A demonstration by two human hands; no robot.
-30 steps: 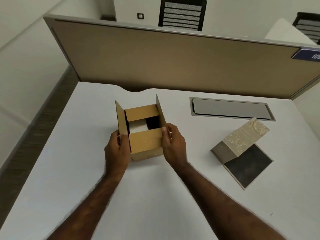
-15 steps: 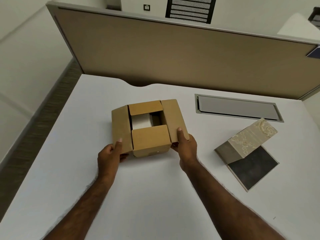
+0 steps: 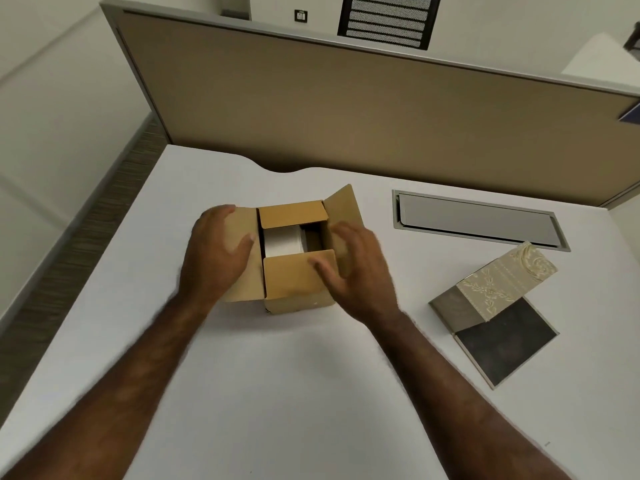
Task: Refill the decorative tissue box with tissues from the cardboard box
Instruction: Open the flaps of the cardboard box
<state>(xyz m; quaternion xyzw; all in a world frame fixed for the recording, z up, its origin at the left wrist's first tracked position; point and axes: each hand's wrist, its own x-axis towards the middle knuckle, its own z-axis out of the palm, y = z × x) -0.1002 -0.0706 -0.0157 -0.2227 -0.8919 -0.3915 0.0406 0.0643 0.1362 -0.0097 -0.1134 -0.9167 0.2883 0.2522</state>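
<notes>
A brown cardboard box (image 3: 294,282) stands in the middle of the white desk with its four top flaps folded back. White tissues (image 3: 282,242) show through the opening. My left hand (image 3: 216,258) lies flat on the left flap, pressing it outward. My right hand (image 3: 360,275) hovers over the box's right side, fingers spread, near the near flap and the right flap. The decorative tissue box (image 3: 495,310) sits to the right, its patterned cream lid tilted up and its dark inside bare.
A grey cable hatch (image 3: 478,220) is set into the white desk (image 3: 277,393) behind the decorative box. A tan partition panel (image 3: 381,109) runs along the desk's far edge. The floor drops off at the left edge.
Both hands moved from the box's near corners up onto its top: the left now presses the left flap flat, the right sits over the right flap, which has sprung up a little.
</notes>
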